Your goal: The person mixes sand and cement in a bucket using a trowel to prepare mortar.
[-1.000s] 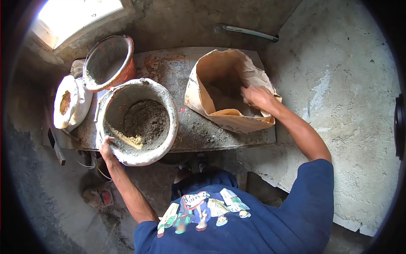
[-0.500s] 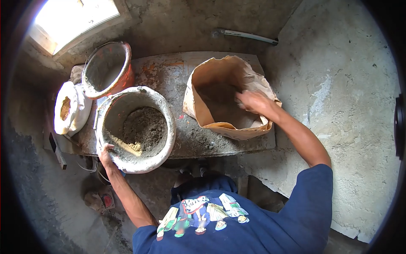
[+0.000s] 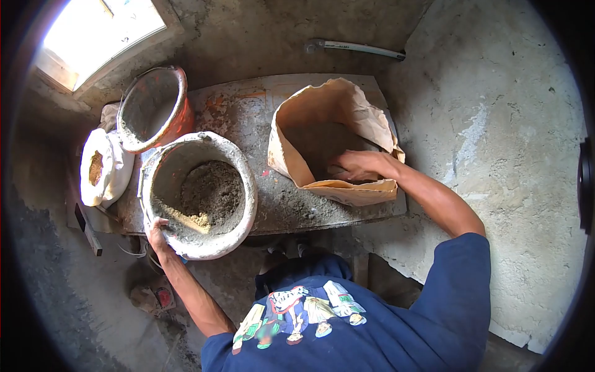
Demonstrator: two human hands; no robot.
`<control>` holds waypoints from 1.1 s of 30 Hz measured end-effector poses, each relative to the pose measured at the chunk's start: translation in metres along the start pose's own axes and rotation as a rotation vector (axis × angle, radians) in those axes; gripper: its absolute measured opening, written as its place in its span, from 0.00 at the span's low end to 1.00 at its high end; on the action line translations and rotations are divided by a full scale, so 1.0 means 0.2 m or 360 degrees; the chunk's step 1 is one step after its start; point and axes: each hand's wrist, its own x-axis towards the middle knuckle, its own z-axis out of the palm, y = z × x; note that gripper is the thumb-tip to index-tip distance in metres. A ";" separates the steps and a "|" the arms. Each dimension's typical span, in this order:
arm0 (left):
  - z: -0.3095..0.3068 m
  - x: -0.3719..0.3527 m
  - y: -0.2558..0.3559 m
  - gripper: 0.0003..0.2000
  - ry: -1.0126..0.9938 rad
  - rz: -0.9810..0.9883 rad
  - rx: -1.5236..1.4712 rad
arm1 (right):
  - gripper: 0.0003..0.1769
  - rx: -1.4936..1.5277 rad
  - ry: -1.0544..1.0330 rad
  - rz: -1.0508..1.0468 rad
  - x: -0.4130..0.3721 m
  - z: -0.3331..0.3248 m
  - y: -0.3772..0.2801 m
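A bucket [image 3: 207, 250], its rim crusted pale grey, holds dark grey crumbly material with a sandy yellow patch [image 3: 197, 222] near its front. My left hand [image 3: 158, 234] grips this bucket's near left side, thumb at the rim. To the right stands an open brown paper sack [image 3: 347, 194] with grey powder [image 3: 319, 146] inside. My right hand [image 3: 354, 165] reaches over its right edge into the sack. Its fingers look curled, partly hidden by shadow and the sack's front wall; what they hold, if anything, cannot be made out.
An orange bucket [image 3: 181, 121] stands behind at the left, beside a white sack [image 3: 121, 170] with tan contents. Grey crumbs [image 3: 300, 204] lie on the worn board [image 3: 232, 102]. A concrete wall [image 3: 508, 161] rises at the right; a pale strip [image 3: 365, 48] is at the back wall.
My right hand has moved lower and slightly left, deeper into the paper sack. My left hand keeps its grip on the bucket. The view has shifted slightly.
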 end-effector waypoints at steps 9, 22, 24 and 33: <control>0.03 -0.02 0.03 0.06 0.0041 -0.0069 -0.0034 | 0.26 0.0202 0.0003 0.0435 -0.10 -0.47 -0.24; 0.02 0.02 -0.06 0.07 -0.0173 0.0195 -0.0234 | 0.16 0.0553 0.0349 0.0697 -0.62 -0.68 -0.56; -0.01 0.02 -0.08 0.06 -0.0142 0.0253 -0.0189 | 0.14 0.0794 0.0455 0.0829 -0.68 -0.66 -0.67; 0.09 -0.07 0.02 0.19 -0.0066 0.0111 -0.0383 | 0.11 0.0959 0.0509 0.0827 -0.52 -0.60 -1.17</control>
